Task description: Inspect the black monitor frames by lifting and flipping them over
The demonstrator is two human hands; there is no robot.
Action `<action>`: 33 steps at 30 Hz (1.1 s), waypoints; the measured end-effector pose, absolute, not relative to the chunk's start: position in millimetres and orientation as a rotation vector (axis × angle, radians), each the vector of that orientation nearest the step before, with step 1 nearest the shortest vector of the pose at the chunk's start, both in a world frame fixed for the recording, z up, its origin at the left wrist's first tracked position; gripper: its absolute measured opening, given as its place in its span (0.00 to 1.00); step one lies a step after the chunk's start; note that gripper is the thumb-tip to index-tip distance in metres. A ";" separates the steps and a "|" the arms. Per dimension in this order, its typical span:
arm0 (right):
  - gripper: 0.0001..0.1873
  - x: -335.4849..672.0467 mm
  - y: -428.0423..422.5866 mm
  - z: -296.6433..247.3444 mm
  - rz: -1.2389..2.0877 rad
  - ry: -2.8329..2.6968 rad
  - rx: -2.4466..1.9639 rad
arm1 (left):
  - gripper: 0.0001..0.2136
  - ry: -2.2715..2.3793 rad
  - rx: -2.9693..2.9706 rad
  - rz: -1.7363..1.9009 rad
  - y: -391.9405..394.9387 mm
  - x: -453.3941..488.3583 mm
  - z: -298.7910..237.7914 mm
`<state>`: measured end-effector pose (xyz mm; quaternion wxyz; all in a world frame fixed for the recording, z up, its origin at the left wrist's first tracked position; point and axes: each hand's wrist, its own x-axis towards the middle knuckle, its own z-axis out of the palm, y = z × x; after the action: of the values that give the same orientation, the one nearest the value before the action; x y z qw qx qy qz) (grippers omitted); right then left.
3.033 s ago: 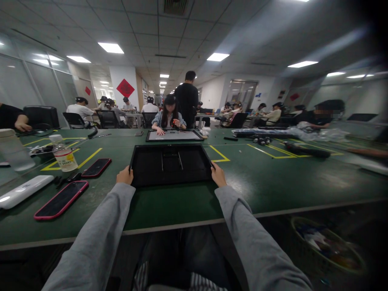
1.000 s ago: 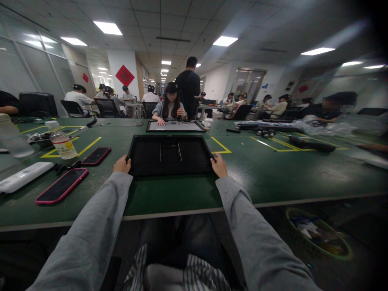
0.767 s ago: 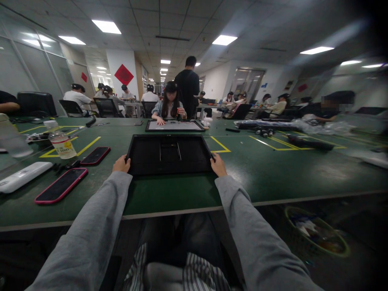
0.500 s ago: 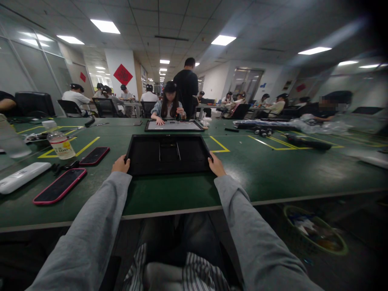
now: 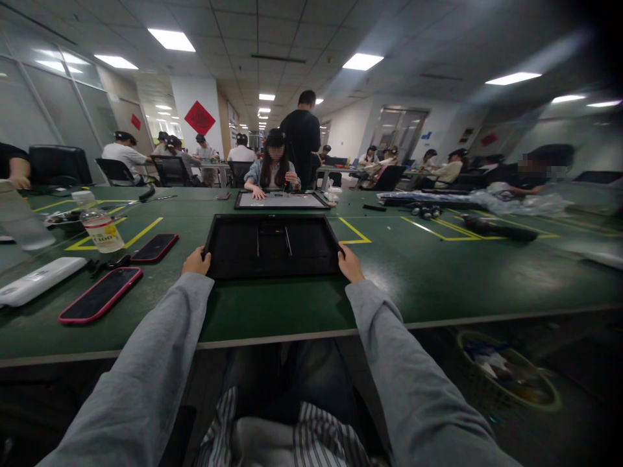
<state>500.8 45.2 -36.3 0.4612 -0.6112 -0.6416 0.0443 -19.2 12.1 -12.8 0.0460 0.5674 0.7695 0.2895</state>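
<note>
Across the near middle of the green worktable (image 5: 452,279), a shallow black rectangular housing (image 5: 233,250) lies with its open side up, two slim metal rails (image 5: 289,241) standing out at its centre. The left hand (image 5: 196,261) is clamped on its left rim and the right hand (image 5: 350,263) on its right rim, though the fingertips underneath are hidden. Whether its underside fully touches the tabletop, I cannot tell.

Uneven grip looks like the main hazard: if one side slips, the housing could twist and drop a corner. Pushed farther, its far rim could knock the framed panel (image 5: 282,200) just beyond it, where a co-worker's hand (image 5: 257,192) rests. A swing to the left might clip the black phone (image 5: 154,248) or the pink-cased phone (image 5: 101,295), or, with a wider sweep, tip the upright plastic bottle (image 5: 103,233) and wet everything near it.
</note>
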 end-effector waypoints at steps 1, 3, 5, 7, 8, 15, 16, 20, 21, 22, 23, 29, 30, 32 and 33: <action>0.27 500.3 44.2 -35.1 0.081 -1.562 -1.496 | 0.24 2.349 1.717 0.889 12.3 -19.1 -12.7; 0.26 499.5 42.4 -32.0 0.021 -1.513 -1.489 | 0.24 2.348 1.687 0.900 12.3 -17.5 -12.1; 0.25 499.0 41.0 -28.3 -0.014 -1.455 -1.498 | 0.24 2.344 1.671 0.912 11.3 -11.1 -11.3; 0.24 498.8 39.6 -24.6 -0.031 -1.405 -1.499 | 0.23 2.337 1.664 0.944 9.8 2.9 -10.9; 0.24 498.8 38.8 -22.8 -0.043 -1.386 -1.492 | 0.23 2.327 1.664 0.967 9.2 13.1 -11.0; 0.25 499.3 31.2 -18.1 -0.114 -1.309 -1.493 | 0.24 2.063 1.659 0.992 18.2 115.0 -9.6; 0.25 499.4 30.6 -18.7 -0.106 -1.316 -1.490 | 0.26 2.019 1.662 0.971 19.9 127.8 -8.2; 0.23 500.1 31.4 -22.6 -0.057 -1.334 -1.480 | 0.28 1.909 1.660 0.908 21.7 159.9 -1.8; 0.21 500.1 32.4 -23.7 -0.032 -1.344 -1.474 | 0.28 1.900 1.654 0.912 21.4 162.4 -0.6; 0.20 499.8 33.6 -24.7 -0.002 -1.358 -1.462 | 0.28 1.896 1.649 0.916 21.3 162.6 0.2; 0.18 499.3 34.8 -25.5 0.030 -1.371 -1.443 | 0.29 1.895 1.647 0.917 21.6 160.6 0.6; 0.05 488.9 32.9 -18.5 0.469 -1.194 -1.271 | 0.27 2.000 1.667 0.881 34.7 101.6 -5.9; 0.06 486.7 29.7 -14.9 0.631 -1.175 -1.209 | 0.27 2.015 1.678 0.892 37.0 85.0 -8.0; 0.09 482.5 21.3 -6.5 0.959 -1.198 -1.051 | 0.26 2.041 1.691 0.901 38.8 48.9 -12.1; 0.10 480.8 16.5 -2.0 1.098 -1.222 -0.971 | 0.26 2.055 1.698 0.893 38.0 30.7 -13.7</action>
<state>480.8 16.5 -2.0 0.5782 -0.4152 -0.5224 0.4695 30.7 38.0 -13.7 0.1643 0.5958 0.7210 0.3134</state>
